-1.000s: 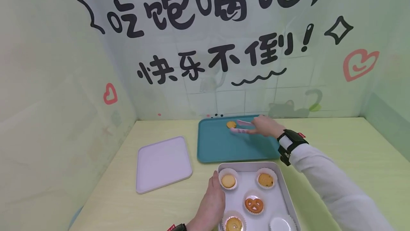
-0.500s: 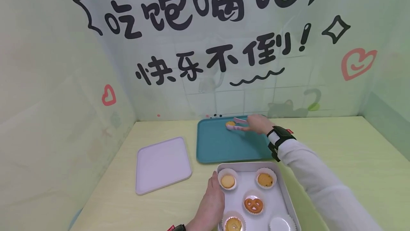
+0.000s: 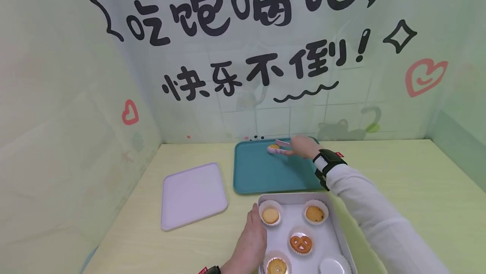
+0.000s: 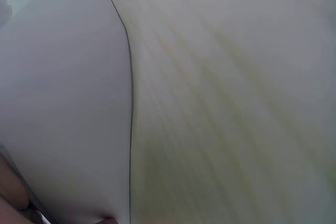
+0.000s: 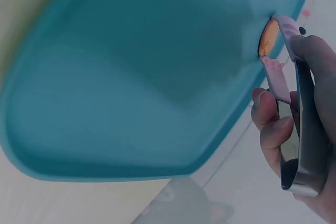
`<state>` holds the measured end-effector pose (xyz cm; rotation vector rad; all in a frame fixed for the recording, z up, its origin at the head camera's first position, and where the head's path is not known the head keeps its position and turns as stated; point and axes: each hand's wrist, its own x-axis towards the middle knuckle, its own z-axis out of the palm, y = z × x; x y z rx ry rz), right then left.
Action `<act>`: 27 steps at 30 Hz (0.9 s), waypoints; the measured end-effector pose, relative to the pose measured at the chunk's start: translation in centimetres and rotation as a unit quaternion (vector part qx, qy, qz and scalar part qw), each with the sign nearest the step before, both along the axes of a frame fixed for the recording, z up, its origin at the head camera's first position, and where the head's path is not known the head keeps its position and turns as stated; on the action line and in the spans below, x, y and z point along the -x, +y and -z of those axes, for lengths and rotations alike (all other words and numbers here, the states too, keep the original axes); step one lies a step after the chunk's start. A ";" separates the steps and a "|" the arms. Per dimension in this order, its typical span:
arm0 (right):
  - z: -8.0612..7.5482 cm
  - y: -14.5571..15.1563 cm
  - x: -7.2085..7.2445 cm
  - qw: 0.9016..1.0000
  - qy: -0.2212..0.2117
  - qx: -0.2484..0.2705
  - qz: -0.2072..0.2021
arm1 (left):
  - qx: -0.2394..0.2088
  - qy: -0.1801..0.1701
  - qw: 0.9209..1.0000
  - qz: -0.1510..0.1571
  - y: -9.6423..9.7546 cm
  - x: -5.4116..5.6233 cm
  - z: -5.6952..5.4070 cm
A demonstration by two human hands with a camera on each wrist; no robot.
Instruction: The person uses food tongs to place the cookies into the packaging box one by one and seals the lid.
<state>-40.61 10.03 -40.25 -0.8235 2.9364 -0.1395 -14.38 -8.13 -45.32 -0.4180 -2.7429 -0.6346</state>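
Note:
Over the blue tray, my right hand grips small tongs with pink tips and a metal spring body, thumb on one arm and fingers on the other. A round golden cookie sits between the tong tips at the tray's far side. Against the left wall of a white baking pan rests my left hand, its thumb hidden in the head view. Paper cups in the pan hold round cookies and a pretzel; one white cup shows no cookie.
A flat lilac tray lies on the light wooden table, left of the blue tray. The wall with large black lettering stands right behind the blue tray. The baking pan is close in front of the blue tray.
My right hand has moved slightly left with the tongs, whose tips have come around the cookie and drawn closer together. My left hand stays at the pan.

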 end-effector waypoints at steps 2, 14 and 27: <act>0.0 -0.1 0.0 1.000 0.002 -0.003 -0.001 | -0.003 0.000 1.000 0.002 -0.1 0.0 0.0; 0.4 0.0 0.1 1.000 0.010 0.013 -0.013 | -0.033 -0.013 0.999 0.001 -0.2 0.0 0.0; -0.5 2.6 -1.3 0.995 0.045 0.047 -0.071 | -0.045 -0.028 0.999 -0.014 0.0 -0.1 -0.1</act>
